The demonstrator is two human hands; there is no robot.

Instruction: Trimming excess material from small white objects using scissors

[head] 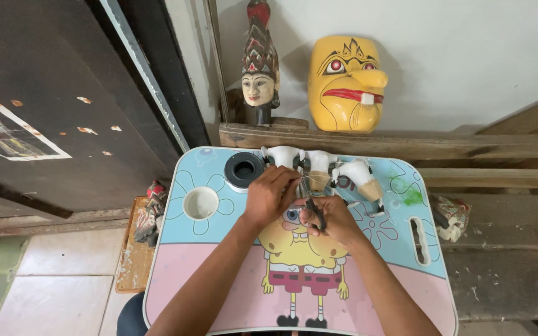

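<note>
Hands at the centre of a small cartoon-printed table (pixel 406 274): left hand (pixel 269 196) pinching a thin thread (pixel 319 178), right hand (pixel 331 219) gripping a dark tool (pixel 316 213) just beside it. Three white figurines (pixel 319 163) in a row just past the fingers, black jar (pixel 243 170) and white cup (pixel 200 203) to the left. Yellow mask (pixel 347 84) and carved head (pixel 259 68) on a wooden ledge (pixel 468 146) against the wall.

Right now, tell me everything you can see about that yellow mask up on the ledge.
The yellow mask looks carved and painted, probably wood. It has red-ringed eyes, black brow markings, a bulbous nose, red lips and one white tooth. It stands upright on the wooden ledge, leaning against the white wall, beside a carved head with a tall headdress. Neither hand touches it.
</note>
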